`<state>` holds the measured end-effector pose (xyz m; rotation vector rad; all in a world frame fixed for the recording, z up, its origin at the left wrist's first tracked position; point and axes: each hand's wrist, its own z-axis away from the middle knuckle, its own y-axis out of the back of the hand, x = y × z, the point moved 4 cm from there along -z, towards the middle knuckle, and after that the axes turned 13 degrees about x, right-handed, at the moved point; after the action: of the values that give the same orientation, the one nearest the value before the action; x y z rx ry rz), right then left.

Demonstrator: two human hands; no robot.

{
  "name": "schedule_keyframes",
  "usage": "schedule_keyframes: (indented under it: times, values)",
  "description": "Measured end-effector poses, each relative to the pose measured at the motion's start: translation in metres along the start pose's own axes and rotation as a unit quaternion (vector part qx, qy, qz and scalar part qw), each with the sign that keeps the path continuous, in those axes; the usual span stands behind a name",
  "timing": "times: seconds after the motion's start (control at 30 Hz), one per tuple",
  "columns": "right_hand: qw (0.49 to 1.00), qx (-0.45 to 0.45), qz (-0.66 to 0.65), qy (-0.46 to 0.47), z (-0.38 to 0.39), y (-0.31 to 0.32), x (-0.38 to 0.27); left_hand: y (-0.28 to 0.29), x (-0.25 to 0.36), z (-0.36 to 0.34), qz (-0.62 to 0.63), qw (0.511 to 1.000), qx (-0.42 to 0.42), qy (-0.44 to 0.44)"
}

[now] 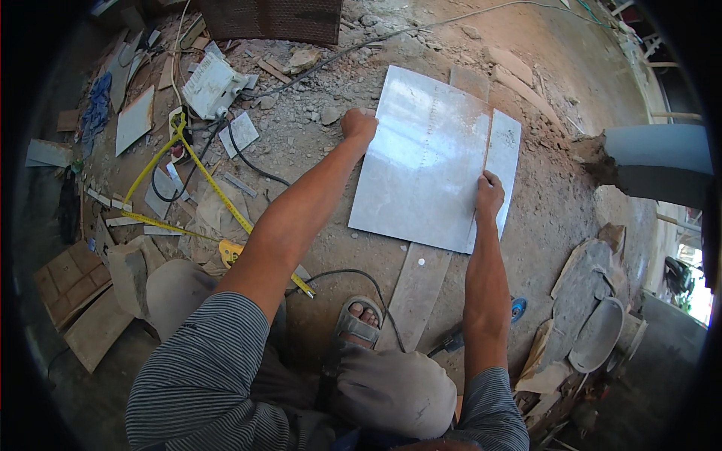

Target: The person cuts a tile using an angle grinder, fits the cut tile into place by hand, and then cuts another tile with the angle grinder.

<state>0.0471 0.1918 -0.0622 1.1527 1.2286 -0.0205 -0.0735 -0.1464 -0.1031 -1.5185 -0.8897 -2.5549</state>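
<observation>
A large glossy pale tile (417,177) lies over a long dusty board (417,297), with a narrower tile piece (505,173) along its right side and a thin straight strip or line at the seam. My left hand (359,126) is closed on the tile’s upper left edge. Lower down, at the seam on the right, my right hand (489,194) has its fingers curled over that edge; whether it grips the strip or the tile’s edge, I cannot tell.
A yellow tape measure (230,253), cords, a white box-like object (213,89) and tile scraps litter the rubble at left. A blue-and-black power tool (453,338) lies beside my right forearm. A pillar-like block (654,150) juts in at right, above broken slabs and an oval basin (598,334).
</observation>
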Motion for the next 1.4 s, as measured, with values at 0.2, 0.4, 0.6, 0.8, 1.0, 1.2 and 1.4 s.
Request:
schedule_keyframes:
  times: [0.2, 0.4, 0.6, 0.8, 1.0, 1.2, 1.4]
  values:
    - [1.0, -0.009, 0.008, 0.002, -0.002, -0.001, 0.001, 0.002, 0.003, 0.003, -0.01, 1.0, 0.001, -0.011]
    - [0.997, -0.006, 0.042, 0.065, 0.006, 0.004, -0.002, 0.014, 0.012, 0.014, -0.11, 0.983, -0.004, -0.146]
    - [0.992, -0.021, 0.091, 0.081, 0.053, 0.025, 0.01, 0.05, -0.025, 0.067, -0.111, 0.987, -0.024, -0.114]
    - [0.977, 0.001, 0.101, 0.187, 0.125, 0.063, 0.023, 0.087, -0.06, 0.131, -0.119, 0.985, -0.007, -0.126]
    - [0.981, -0.069, 0.093, 0.158, 0.14, 0.095, 0.031, 0.119, -0.096, 0.175, -0.067, 0.99, -0.028, -0.121]
    - [0.957, -0.111, 0.081, 0.254, 0.143, 0.103, 0.04, 0.128, -0.121, 0.19, -0.051, 0.977, -0.053, -0.2]
    - [0.95, -0.068, 0.078, 0.295, 0.142, 0.098, 0.044, 0.126, -0.12, 0.187, -0.1, 0.954, -0.03, -0.282]
